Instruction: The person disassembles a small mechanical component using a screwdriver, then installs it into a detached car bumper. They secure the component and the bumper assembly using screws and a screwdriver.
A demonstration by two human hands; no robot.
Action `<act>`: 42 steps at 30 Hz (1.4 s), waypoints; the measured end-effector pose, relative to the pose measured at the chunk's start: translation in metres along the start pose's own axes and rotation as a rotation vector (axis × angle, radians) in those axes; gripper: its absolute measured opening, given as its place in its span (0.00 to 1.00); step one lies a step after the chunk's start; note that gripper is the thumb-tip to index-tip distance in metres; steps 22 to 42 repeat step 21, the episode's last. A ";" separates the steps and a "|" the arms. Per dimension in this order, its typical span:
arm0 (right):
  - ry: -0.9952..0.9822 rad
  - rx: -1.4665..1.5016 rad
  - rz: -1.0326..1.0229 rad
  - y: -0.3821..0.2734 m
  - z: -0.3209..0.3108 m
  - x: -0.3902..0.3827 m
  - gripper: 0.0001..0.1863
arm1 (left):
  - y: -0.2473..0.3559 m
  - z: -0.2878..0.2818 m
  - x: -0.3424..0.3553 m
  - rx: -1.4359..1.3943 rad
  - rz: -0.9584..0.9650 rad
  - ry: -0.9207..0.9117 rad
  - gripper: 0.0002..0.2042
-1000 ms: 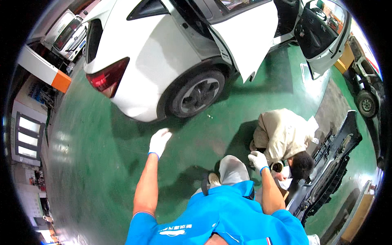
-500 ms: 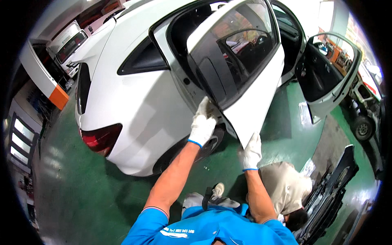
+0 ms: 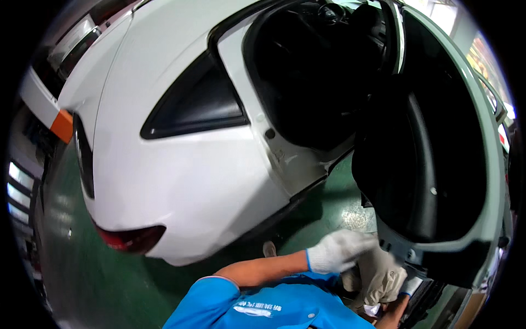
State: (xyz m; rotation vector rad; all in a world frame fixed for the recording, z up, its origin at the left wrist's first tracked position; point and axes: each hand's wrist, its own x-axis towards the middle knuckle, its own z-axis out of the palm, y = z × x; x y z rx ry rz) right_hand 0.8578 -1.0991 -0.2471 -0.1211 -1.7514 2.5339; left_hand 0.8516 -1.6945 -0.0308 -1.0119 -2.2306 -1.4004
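Note:
A white car's rear door (image 3: 433, 181) stands wide open on the right, its dark inner panel toward me. My left hand (image 3: 337, 251), in a white knitted glove with a blue cuff, reaches right toward the door's near edge. Motion smears its fingers, and I cannot tell whether they touch the door. Below the door's near corner is my right hand (image 3: 411, 285), also gloved, with its fingers hidden by the door. The door opening (image 3: 307, 82) shows a dark cabin with a steering wheel (image 3: 331, 13) at the far end.
The car's white rear quarter panel (image 3: 203, 181), triangular window (image 3: 197, 101) and red tail light (image 3: 131, 239) are at left. A crouching person in beige clothing (image 3: 381, 271) is close below the door. Green floor (image 3: 71, 263) runs along the car.
The rear door has swung farther open to the right, exposing its inner side. My left hand has left the door edge and moved right and down. My right hand has followed the door's corner.

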 end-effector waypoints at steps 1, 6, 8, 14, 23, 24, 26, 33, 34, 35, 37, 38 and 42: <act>0.011 0.046 -0.027 -0.007 -0.022 0.001 0.32 | -0.022 -0.015 -0.007 0.046 -0.116 -0.020 0.29; 1.104 -0.348 0.144 -0.036 0.012 0.023 0.24 | -0.095 -0.070 -0.027 0.075 -0.622 -0.010 0.23; 0.983 -0.446 0.179 0.031 -0.066 0.031 0.22 | -0.114 -0.097 -0.050 0.104 -0.693 0.039 0.22; -0.004 -0.941 0.573 0.186 0.253 0.098 0.18 | -0.165 -0.114 -0.047 -0.094 -0.707 -0.167 0.28; -0.270 -0.569 0.512 0.287 0.408 0.406 0.20 | -0.233 -0.107 0.011 -0.172 -1.159 -0.309 0.29; -0.270 -0.569 0.512 0.287 0.408 0.406 0.20 | -0.233 -0.107 0.011 -0.172 -1.159 -0.309 0.29; -0.270 -0.569 0.512 0.287 0.408 0.406 0.20 | -0.233 -0.107 0.011 -0.172 -1.159 -0.309 0.29; -0.270 -0.569 0.512 0.287 0.408 0.406 0.20 | -0.233 -0.107 0.011 -0.172 -1.159 -0.309 0.29; -0.270 -0.569 0.512 0.287 0.408 0.406 0.20 | -0.233 -0.107 0.011 -0.172 -1.159 -0.309 0.29; -0.270 -0.569 0.512 0.287 0.408 0.406 0.20 | -0.233 -0.107 0.011 -0.172 -1.159 -0.309 0.29; -0.270 -0.569 0.512 0.287 0.408 0.406 0.20 | -0.233 -0.107 0.011 -0.172 -1.159 -0.309 0.29; -0.270 -0.569 0.512 0.287 0.408 0.406 0.20 | -0.233 -0.107 0.011 -0.172 -1.159 -0.309 0.29; -0.270 -0.569 0.512 0.287 0.408 0.406 0.20 | -0.233 -0.107 0.011 -0.172 -1.159 -0.309 0.29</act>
